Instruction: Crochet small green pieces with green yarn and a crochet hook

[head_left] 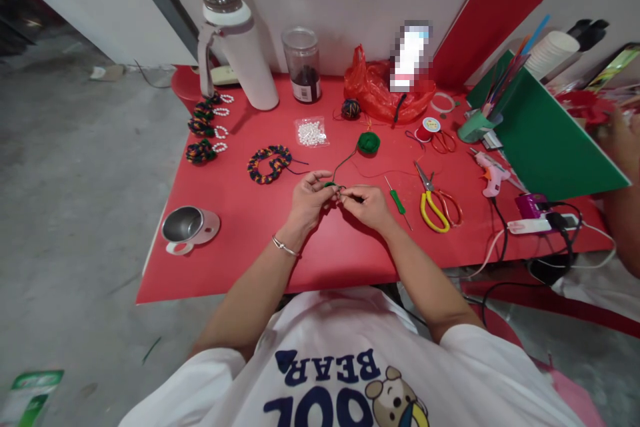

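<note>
My left hand (311,201) pinches a small piece of green yarn work (329,184) above the red table. From there a strand runs up to a green yarn ball (369,143). My right hand (369,205) meets the left fingertips in a closed pinch; what lies between its fingers is too small to make out. To the right lies a green-handled thin metal tool (397,201). Beyond it are yellow-handled scissors (434,211). A multicoloured knitted loop (269,164) rests left of my hands, and a bag of white beads (311,133) lies behind them.
A steel-lined cup (191,229) stands front left. Multicoloured pieces with beads (201,151), a large bottle (245,47) and a jar (301,67) line the back left. A glue gun (493,173) and power strip (540,223) with cables lie right, by a green panel (545,130) and another person's arm.
</note>
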### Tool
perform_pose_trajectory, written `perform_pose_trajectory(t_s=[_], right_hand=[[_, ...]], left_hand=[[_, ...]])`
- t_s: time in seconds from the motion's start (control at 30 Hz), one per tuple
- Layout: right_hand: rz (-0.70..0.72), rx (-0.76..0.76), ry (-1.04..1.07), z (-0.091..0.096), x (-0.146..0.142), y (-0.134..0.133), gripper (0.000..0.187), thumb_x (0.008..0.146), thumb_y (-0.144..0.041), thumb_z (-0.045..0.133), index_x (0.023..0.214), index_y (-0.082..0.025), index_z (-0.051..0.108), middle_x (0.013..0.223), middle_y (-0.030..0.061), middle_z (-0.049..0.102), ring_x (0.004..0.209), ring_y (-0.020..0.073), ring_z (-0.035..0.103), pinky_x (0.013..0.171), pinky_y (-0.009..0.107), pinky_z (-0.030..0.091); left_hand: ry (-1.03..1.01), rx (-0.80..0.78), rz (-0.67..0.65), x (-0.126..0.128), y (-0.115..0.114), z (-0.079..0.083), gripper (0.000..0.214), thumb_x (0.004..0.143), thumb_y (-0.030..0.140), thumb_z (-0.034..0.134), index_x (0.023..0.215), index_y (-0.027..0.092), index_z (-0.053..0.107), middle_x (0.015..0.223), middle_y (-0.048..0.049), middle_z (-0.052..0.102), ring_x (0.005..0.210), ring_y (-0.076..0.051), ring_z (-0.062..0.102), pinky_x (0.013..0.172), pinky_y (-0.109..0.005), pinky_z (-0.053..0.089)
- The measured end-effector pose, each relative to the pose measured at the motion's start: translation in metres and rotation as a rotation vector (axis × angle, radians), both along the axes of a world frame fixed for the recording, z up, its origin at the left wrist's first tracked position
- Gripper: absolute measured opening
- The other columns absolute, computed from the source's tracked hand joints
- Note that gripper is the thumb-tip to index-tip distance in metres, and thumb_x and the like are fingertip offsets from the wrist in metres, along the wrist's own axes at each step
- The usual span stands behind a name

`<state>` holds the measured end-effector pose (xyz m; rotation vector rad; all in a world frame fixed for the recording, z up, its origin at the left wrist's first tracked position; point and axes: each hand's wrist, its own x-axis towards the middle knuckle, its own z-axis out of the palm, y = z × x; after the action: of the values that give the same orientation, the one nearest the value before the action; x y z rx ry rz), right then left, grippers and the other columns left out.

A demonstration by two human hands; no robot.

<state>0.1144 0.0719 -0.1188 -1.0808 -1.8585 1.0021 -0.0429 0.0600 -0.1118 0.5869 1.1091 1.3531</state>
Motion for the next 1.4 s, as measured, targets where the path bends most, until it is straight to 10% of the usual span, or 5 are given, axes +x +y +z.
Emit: perform_pose_trajectory(t_s=[0.2, 0.7, 0.9, 1.4], right_hand=[[-0.049, -0.125, 0.111, 0.009, 0.004, 0.0, 0.03, 0.095, -0.039, 0.058, 0.077, -0.022, 0.076, 0.072, 0.0034, 0.075, 0.069, 0.0175, 0.069, 0.068, 0.03, 0.054], [-0.11, 0.172, -0.209, 0.001, 0.003, 0.004, 0.022, 0.101, -0.026, 0.053, 0.083, -0.023, 0.066, 0.086, 0.0034, 0.069, 0.085, 0.0186, 0.064, 0.081, 0.032, 0.048], [-0.107, 0.004, 0.03, 0.001, 0.004, 0.008, 0.031, 0.09, -0.043, 0.07, 0.115, -0.023, 0.069, 0.113, 0.0071, 0.072, 0.073, 0.0135, 0.063, 0.074, 0.03, 0.054], [-0.232, 0.19, -0.039, 0.004, 0.003, 0.005, 0.02, 0.097, -0.038, 0.066, 0.09, -0.024, 0.079, 0.083, 0.0043, 0.073, 0.073, 0.0166, 0.064, 0.072, 0.031, 0.052]], left_hand=[[0.013, -0.001, -0.019, -0.006, 0.002, 0.0, 0.053, 0.056, 0.023, 0.087, 0.102, 0.016, 0.062, 0.059, 0.0026, 0.066, 0.043, -0.009, 0.055, 0.039, -0.017, 0.03], [0.038, -0.015, -0.148, -0.003, -0.003, -0.001, 0.048, 0.054, 0.019, 0.083, 0.095, 0.018, 0.057, 0.053, 0.0049, 0.063, 0.034, -0.009, 0.048, 0.036, -0.019, 0.032], [0.01, -0.004, -0.083, -0.003, -0.002, -0.001, 0.048, 0.054, 0.03, 0.092, 0.089, 0.016, 0.062, 0.063, -0.0003, 0.069, 0.046, -0.012, 0.06, 0.038, -0.019, 0.039], [0.061, 0.051, 0.042, -0.004, -0.001, -0.006, 0.049, 0.057, 0.039, 0.096, 0.083, 0.019, 0.06, 0.062, 0.0043, 0.065, 0.04, -0.007, 0.051, 0.035, -0.019, 0.038]])
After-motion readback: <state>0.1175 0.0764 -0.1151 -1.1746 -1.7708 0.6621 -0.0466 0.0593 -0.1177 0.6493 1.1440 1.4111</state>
